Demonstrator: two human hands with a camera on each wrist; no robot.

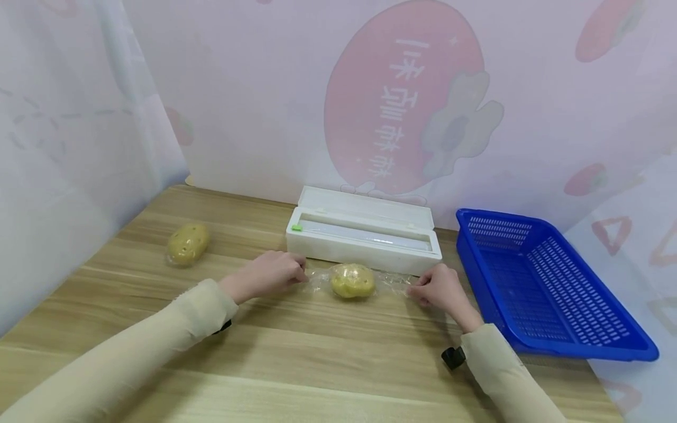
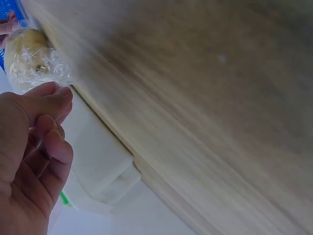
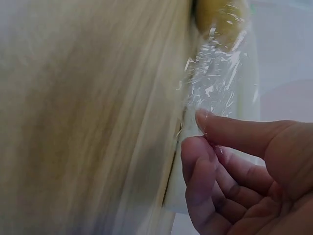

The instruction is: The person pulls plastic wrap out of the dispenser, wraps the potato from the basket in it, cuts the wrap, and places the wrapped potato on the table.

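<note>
A potato (image 1: 352, 281) is wrapped in clear plastic wrap (image 1: 391, 282), whose loose ends stretch out to both sides. My left hand (image 1: 271, 274) pinches the left end of the wrap between thumb and fingers. At the other side my right hand (image 1: 440, 288) pinches the right end. In the right wrist view the crinkled wrap (image 3: 215, 78) runs from the thumb and fingertips up to the potato (image 3: 220, 19). The left wrist view shows the wrapped potato (image 2: 30, 54) just beyond the left fingertips.
Behind the potato stands a white wrap dispenser box (image 1: 365, 229), lid raised, with a roll inside and a green slider. Another potato (image 1: 188, 244), in clear film, lies on the wooden table (image 1: 296, 364) at left. A blue plastic basket (image 1: 555, 294) stands at right.
</note>
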